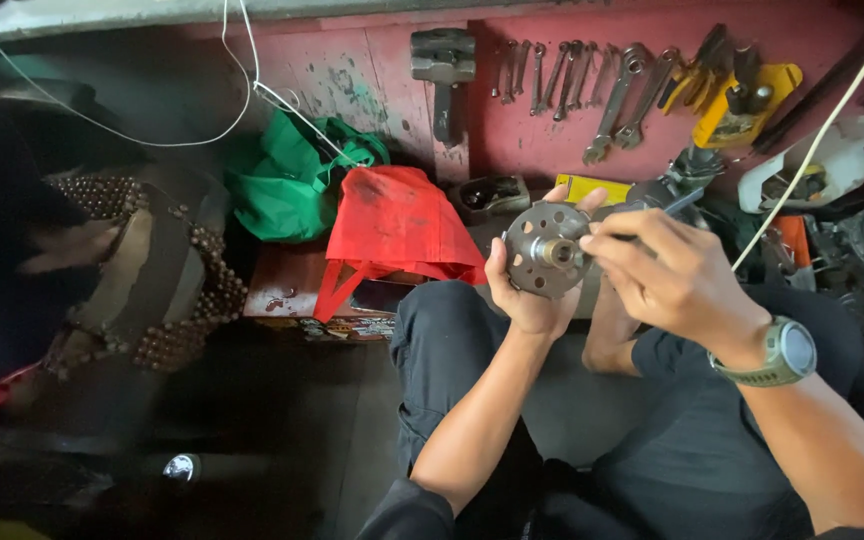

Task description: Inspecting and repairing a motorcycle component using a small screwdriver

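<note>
While gripped, metal disc [544,248] before red tool wall [552,120]

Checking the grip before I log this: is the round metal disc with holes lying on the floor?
No, the left hand holds the round metal disc up above the lap, with the right hand at its hub.

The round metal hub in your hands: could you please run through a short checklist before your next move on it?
1. Hub held firmly: ok. The left hand cups the round metal hub from below and behind.
2. Right hand on the part: ok. The right hand pinches at the hub's centre boss; whether it holds a small tool there, cannot tell.
3. Hub face in view: ok. The drilled holes face the camera.
4. Spanners to hand: ok. A row of spanners lies on the red board beyond the hub.
5. Hammer to hand: ok. A hammer lies beside them.
6. White cord clear of the hands: cannot tell.
</note>
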